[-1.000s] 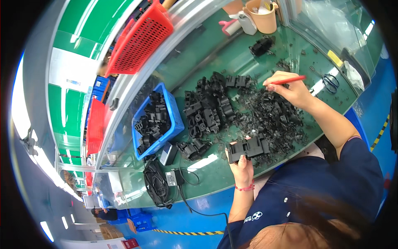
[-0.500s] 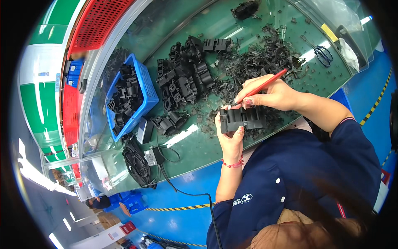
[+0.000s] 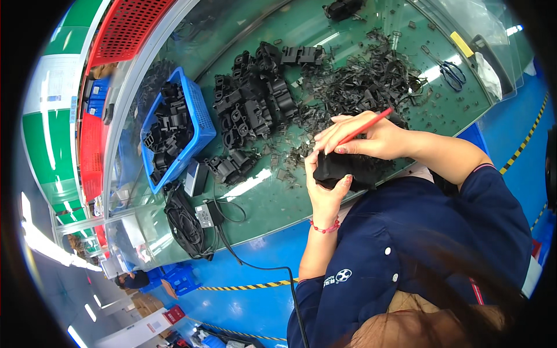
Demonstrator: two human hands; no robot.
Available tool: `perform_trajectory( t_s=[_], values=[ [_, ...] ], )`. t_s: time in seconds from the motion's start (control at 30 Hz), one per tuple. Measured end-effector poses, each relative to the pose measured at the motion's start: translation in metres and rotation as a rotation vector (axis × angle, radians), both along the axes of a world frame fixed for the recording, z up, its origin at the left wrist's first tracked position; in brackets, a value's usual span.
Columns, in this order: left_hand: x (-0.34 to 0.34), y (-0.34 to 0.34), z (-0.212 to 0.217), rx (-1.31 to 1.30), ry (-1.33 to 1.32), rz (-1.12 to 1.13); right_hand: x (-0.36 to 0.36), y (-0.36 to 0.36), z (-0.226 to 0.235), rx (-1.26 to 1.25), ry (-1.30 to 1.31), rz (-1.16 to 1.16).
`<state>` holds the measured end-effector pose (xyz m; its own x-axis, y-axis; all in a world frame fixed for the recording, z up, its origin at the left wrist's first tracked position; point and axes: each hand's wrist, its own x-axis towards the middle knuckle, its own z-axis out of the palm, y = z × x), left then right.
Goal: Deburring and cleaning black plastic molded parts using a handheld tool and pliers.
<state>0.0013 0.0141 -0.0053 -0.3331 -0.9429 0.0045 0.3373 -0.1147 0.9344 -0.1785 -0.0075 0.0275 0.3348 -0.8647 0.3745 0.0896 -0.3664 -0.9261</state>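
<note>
My left hand grips a black plastic moulded part at the near edge of the green table. My right hand rests on top of that part and holds a thin red tool like a pencil, its tip pointing at the part. Just beyond the hands lies a pile of similar black parts and a heap of thin black trimmings.
A blue basket filled with black parts stands at the left. A small black fan and a power adapter with cable sit near the table's front left. Scissors lie at the far right. A red crate is behind.
My right hand came back from the far pile with the red tool and now sits over the black part. My left hand has raised the part closer to me.
</note>
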Motion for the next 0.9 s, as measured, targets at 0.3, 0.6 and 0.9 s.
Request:
perform_trajectory(
  t_s=[0.3, 0.6, 0.9],
  values=[
    [-0.001, 0.008, 0.007, 0.072, -0.001, -0.130, -0.025, -0.026, -0.013, -0.571, 0.416, -0.461],
    [-0.001, 0.006, 0.010, 0.105, 0.031, -0.086, -0.018, -0.014, -0.003, 0.023, -0.008, -0.259],
    [-0.001, 0.006, 0.006, 0.100, 0.040, -0.089, 0.001, 0.003, -0.006, 0.314, -0.233, 0.026]
  ],
)
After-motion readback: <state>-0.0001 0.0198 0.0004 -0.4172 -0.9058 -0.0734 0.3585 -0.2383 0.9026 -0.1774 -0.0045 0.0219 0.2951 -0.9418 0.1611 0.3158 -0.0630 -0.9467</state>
